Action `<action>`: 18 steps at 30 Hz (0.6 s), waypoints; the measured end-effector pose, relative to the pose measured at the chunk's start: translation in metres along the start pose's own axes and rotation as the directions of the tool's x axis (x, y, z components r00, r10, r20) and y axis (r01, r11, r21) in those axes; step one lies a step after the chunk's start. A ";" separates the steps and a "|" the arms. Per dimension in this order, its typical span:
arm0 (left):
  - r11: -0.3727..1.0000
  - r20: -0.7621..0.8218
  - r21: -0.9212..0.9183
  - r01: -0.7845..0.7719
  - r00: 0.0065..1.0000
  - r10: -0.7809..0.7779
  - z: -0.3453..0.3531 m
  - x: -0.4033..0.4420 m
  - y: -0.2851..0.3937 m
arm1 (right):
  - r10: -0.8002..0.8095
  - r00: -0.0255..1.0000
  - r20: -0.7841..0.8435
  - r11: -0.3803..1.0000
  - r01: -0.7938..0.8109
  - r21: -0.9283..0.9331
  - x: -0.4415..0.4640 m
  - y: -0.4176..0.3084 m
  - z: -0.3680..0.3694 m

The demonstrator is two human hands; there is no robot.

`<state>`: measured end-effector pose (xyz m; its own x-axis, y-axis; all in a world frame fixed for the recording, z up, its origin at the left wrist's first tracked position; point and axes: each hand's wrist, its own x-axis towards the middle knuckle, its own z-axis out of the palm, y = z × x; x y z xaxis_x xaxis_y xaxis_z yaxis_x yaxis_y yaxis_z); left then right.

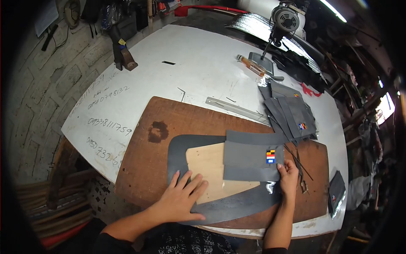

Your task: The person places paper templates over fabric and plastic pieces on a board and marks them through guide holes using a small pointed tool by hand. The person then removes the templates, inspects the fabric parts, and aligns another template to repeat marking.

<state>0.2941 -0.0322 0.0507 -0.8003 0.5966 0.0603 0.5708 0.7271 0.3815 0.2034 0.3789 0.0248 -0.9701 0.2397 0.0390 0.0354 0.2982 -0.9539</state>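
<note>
My left hand [182, 199] lies flat with its fingers spread, across the edge of a tan board piece [207, 165] and the dark grey sheet [237, 209] beneath it. At the right, my right hand [289, 175] pinches the edge of a grey panel [247, 154] between thumb and fingers. This panel covers the right part of the tan piece and bears a small label [270, 156] in black, yellow, red, white and blue. Everything rests on a brown board [139, 165]. A dark, thin tool like scissors [302, 180] lies just beyond my right hand.
More grey labelled panels [292, 112] are stacked at the right, near a metal ruler [237, 110]. An orange-handled cutter-like tool [251, 64] and a motorised machine [285, 21] stand farther back on the white table [190, 55]. A dark folded piece [336, 190] lies at the right edge.
</note>
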 end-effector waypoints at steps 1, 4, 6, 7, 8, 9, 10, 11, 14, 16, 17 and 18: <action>1.000 0.014 0.013 -0.009 1.000 0.009 -0.002 -0.006 0.007 | 0.000 1.000 -0.029 1.000 0.000 -0.001 0.001 0.000 -0.005; 0.996 0.056 0.087 -0.034 0.998 0.029 -0.008 -0.030 0.021 | -0.036 0.995 -0.098 0.999 0.036 -0.004 0.006 0.002 -0.017; 0.988 0.090 0.149 -0.041 0.996 0.028 -0.014 -0.039 0.029 | -0.048 0.990 -0.129 0.999 0.048 -0.007 0.005 -0.001 -0.021; 0.989 0.071 0.145 -0.035 0.997 0.024 -0.017 -0.042 0.033 | -0.069 0.989 -0.130 0.997 0.065 -0.030 0.008 0.006 -0.025; 0.996 0.015 0.089 -0.019 1.000 0.018 -0.019 -0.036 0.033 | -0.059 0.989 -0.136 0.998 0.054 -0.042 0.008 0.006 -0.026; 1.000 -0.046 0.031 -0.003 0.999 0.005 -0.019 -0.029 0.031 | -0.053 0.989 -0.137 0.997 0.046 -0.054 0.007 0.004 -0.026; 1.000 -0.108 -0.027 0.011 0.994 -0.014 -0.019 -0.020 0.029 | -0.050 0.989 -0.136 0.997 0.041 -0.066 0.008 0.002 -0.026; 0.999 -0.152 -0.027 -0.047 0.988 0.042 -0.019 -0.006 0.025 | -0.049 0.989 -0.137 0.997 0.041 -0.062 0.008 0.003 -0.026; 0.987 -0.231 -0.006 -0.159 0.961 0.153 -0.001 0.032 0.017 | -0.042 0.988 -0.146 0.998 0.034 -0.057 0.008 0.002 -0.025; 0.986 -0.210 0.024 -0.164 0.964 0.166 0.013 0.047 0.016 | -0.026 0.984 -0.176 0.998 0.017 -0.053 0.004 -0.001 -0.022; 0.987 -0.223 0.049 -0.151 0.962 0.158 0.019 0.050 0.015 | -0.033 0.986 -0.163 0.996 0.020 -0.085 0.006 0.003 -0.025; 0.988 -0.231 0.071 -0.139 0.961 0.152 0.021 0.051 0.016 | -0.050 0.984 -0.172 0.997 0.040 -0.063 0.008 0.010 -0.028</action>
<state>0.2659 0.0170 0.0407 -0.7245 0.6056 0.3291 0.6884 0.6591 0.3027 0.2025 0.4102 0.0239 -0.9148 0.3799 0.1375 0.0117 0.3651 -0.9309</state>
